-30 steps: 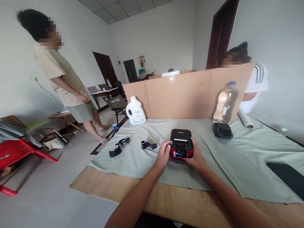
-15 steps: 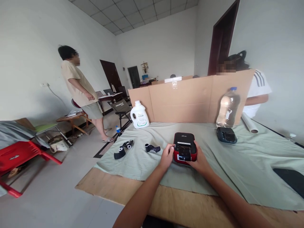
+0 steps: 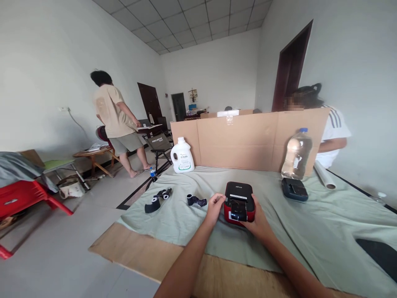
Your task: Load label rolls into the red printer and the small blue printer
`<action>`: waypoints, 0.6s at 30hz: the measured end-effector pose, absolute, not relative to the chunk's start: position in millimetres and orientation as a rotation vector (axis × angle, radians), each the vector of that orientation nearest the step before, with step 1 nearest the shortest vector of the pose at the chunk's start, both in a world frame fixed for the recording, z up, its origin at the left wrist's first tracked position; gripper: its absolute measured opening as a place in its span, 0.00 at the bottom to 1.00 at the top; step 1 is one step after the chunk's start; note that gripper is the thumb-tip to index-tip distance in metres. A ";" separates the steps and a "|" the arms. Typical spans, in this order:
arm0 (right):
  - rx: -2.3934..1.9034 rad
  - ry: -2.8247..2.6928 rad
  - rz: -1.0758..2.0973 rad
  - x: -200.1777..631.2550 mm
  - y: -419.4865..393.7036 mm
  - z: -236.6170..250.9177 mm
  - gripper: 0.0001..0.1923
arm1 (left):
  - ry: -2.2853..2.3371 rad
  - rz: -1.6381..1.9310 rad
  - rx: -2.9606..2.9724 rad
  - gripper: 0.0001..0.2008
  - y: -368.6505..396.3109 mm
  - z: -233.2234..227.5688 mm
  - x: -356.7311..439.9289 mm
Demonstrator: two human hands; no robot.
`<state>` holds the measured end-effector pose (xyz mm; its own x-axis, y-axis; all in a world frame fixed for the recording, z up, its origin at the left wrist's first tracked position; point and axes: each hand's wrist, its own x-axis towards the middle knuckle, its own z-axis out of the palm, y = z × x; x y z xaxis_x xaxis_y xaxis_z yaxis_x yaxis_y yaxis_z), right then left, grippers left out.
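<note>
Left hand: the left hand grips the left side of the printer, fingers curled against its edge.
Right hand: the right hand clasps the right side of the printer from the near side.
Printer: a small red and black printer sits on the green cloth, around the middle of the table and towards its near edge.
Table: bare wood shows along the near edge, beyond the cloth.
Black rolls: one roll lies just left of the left hand; more black pieces lie nearer the left edge.
Far edge: a white jug at the left, a cardboard screen, a clear bottle and a dark device at the right.
Others: one person stands on the floor to the left; another person sits behind the screen.
</note>
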<state>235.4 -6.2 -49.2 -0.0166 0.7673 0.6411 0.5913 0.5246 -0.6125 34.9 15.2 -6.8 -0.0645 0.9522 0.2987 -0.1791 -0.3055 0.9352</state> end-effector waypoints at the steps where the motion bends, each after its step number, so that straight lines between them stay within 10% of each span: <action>1: -1.160 -1.706 0.217 235.4 -6.6 -49.2 0.55 | 0.920 1.534 1.229 0.18 14.0 -6.0 34.6; 18: -1.148 -1.679 0.262 233.5 -8.7 -44.6 0.55 | 1.030 1.239 0.831 0.15 8.8 11.3 41.9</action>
<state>233.5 -8.7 -44.6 -0.0034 0.7831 0.6219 0.5567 0.5181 -0.6494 41.9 8.8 11.3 0.0208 0.9864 -0.1630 -0.3407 0.1603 0.9264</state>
